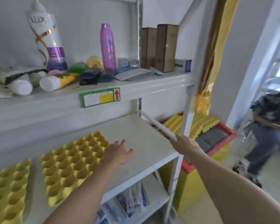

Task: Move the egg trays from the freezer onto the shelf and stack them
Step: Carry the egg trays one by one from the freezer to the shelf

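Trays already lie on the shelf (pixel 145 136): one yellow egg tray (pixel 71 164) under the left hand (pixel 118 152), whose fingers are spread and relaxed, and another tray (pixel 8 191) beside it, not yet stacked. More trays (pixel 199 125) wait in the freezer (pixel 228 135). The right hand (pixel 184 143) reaches that way; its grip cannot be told.

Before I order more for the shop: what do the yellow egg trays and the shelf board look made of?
The egg trays on the shelf look like moulded plastic, not pulp: saturated uniform yellow, smooth cup walls with a slight sheen. The blur leaves that open. The shelf board looks like painted or coated metal: a thin, flat, off-white matte surface, with a glossier white beam above.
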